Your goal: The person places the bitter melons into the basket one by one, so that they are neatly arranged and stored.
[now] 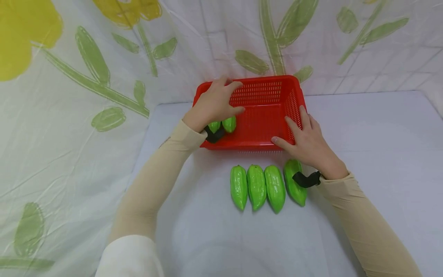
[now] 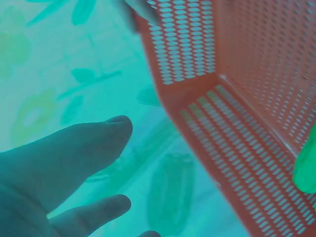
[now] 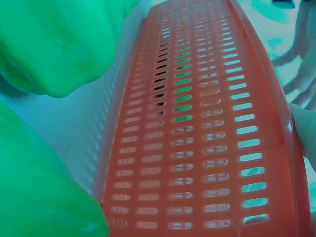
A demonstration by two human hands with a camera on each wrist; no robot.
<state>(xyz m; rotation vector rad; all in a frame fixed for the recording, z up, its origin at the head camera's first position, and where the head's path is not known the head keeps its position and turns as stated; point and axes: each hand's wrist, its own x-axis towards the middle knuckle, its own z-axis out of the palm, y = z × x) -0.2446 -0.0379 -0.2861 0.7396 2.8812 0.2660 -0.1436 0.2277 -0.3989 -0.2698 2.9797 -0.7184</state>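
left hand (image 1: pixel 217 102) and right hand (image 1: pixel 307 141) spread at one red basket (image 1: pixel 257 145); two green fruits (image 1: pixel 229 124) show inside, four green fruits (image 1: pixel 257 187) lie outside.

one short line of small dark lettering (image 1: pixel 164 142) on the beige left sleeve (image 1: pixel 149 188), near the wrist, along the outer edge of the forearm, running aslant with the arm, too tiny to read, no legible writing in any view

On my head feed, a pale counter (image 1: pixel 373 146) carries a red slotted basket (image 1: pixel 256 146) near its far edge; I count four green fruits (image 1: pixel 257 187) lying side by side before the basket.
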